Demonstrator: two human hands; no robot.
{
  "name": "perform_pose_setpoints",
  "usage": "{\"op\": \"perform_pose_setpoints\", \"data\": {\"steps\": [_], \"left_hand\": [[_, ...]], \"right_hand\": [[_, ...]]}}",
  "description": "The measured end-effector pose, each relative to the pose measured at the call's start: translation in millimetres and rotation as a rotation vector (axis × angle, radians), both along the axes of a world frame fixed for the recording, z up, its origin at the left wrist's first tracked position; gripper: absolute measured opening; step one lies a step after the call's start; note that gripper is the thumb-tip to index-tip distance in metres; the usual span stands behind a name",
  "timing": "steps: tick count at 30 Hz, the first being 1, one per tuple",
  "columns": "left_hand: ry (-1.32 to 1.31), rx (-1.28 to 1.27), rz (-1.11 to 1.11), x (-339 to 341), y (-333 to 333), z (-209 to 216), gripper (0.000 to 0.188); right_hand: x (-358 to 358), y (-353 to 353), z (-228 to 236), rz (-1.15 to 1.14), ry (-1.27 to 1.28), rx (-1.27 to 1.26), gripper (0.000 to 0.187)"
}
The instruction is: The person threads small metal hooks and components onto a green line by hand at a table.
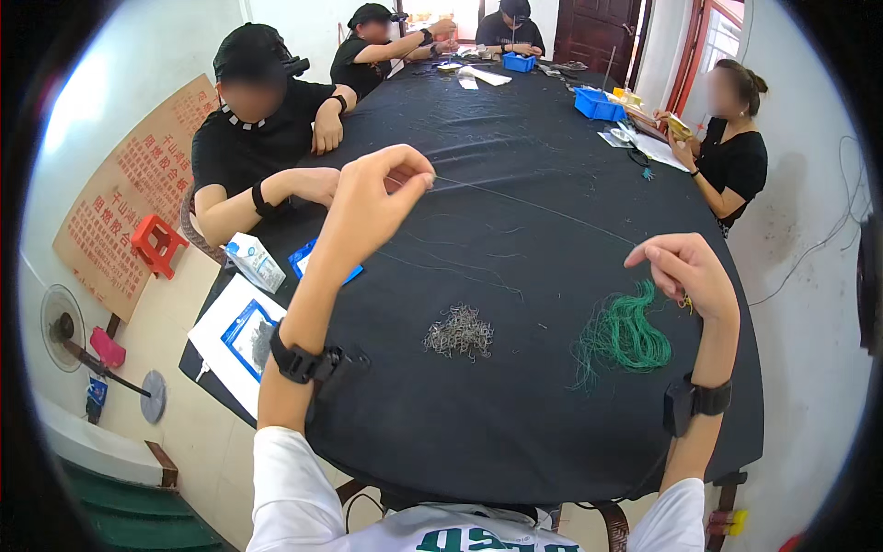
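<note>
A thin line [533,204] stretches taut above the black tablecloth between my two raised hands. My left hand [379,193] pinches one end of it between thumb and forefinger. At the right my right hand [688,269] is closed with curled fingers on the line's other end. Whether a hook is in either pinch is too small to tell. Below and between my hands lies a pile of small metal fish hooks [460,333]. A loose bundle of green fishing line [635,333] rests just under my right hand. Several cut strands [469,271] lie on the cloth.
A white carton [255,262], a blue packet [302,259] and a white sheet [225,340] sit at the left edge. Co-workers [262,138] sit along the table. Blue bins [598,105] stand farther back. A fan [64,327] and red stool [158,245] are on the left floor.
</note>
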State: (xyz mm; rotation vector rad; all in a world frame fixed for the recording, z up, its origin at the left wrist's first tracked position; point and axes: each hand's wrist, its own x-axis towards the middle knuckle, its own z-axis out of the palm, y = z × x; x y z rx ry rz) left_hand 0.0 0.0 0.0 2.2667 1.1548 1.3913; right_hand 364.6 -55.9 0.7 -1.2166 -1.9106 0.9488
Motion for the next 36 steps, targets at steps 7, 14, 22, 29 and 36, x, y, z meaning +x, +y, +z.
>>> {"op": "perform_pose_setpoints", "data": {"steps": [7, 14, 22, 29, 36], "left_hand": [[0.038, -0.309, 0.043, -46.7, 74.5, -46.0, 0.009], [0.135, -0.452, 0.228, -78.0, 136.1, -104.2, 0.012], [0.259, -0.039, 0.476, -38.8, 150.4, -127.2, 0.007], [0.503, 0.002, 0.637, -34.1, 166.2, -108.7, 0.009], [0.732, -0.088, 0.789, -36.4, 188.6, -137.0, 0.011]], "right_hand": [[4.8, 65.0, -33.6, -0.087, 0.071, -0.154, 0.024], [-2.9, 151.4, -85.4, -0.271, 0.008, -0.193, 0.015], [-13.1, 193.6, -115.6, -0.573, -0.141, -0.184, 0.010], [-13.8, 202.8, -117.9, -0.616, -0.234, -0.106, 0.012], [-29.8, 211.6, -132.3, -0.569, -0.209, -0.137, 0.014]]}}
